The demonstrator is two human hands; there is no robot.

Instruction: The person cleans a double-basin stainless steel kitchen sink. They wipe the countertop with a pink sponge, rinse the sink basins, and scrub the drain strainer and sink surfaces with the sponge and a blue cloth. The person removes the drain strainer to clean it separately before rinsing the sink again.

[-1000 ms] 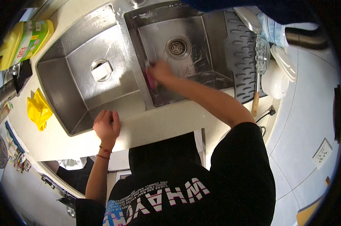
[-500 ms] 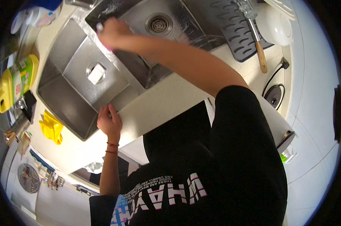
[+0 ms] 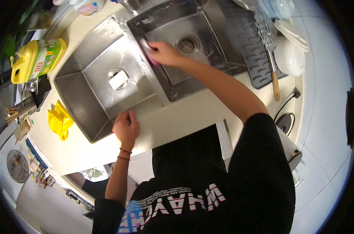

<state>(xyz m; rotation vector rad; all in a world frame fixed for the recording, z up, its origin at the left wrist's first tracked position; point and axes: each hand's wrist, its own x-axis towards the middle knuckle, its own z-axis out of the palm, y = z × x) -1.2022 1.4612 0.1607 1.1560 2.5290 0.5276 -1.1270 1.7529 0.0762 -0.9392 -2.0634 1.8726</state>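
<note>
My right hand (image 3: 165,53) is closed round a pink and white sponge (image 3: 150,54), blurred and partly hidden by the fingers. It presses this against the divider between the two basins of the steel sink (image 3: 157,84), on the side of the right basin. My left hand (image 3: 126,126) rests at the front rim of the left basin with its fingers curled in; nothing shows in them. A white block (image 3: 118,80) lies over the drain of the left basin. The drain (image 3: 188,44) of the right basin is uncovered, with suds and water around it.
A yellow cloth or glove (image 3: 60,121) lies left of the sink, near a yellow detergent jug (image 3: 38,60) and a utensil holder (image 3: 25,107). Right of the sink are a black drying mat (image 3: 251,46), a wooden-handled tool (image 3: 275,82), white bowls (image 3: 290,58) and a black cord (image 3: 284,107).
The view has shifted, so the sink sits further right and the counter's left end shows more. My right hand has slid toward me along the divider with the sponge. My left hand stays at the rim.
</note>
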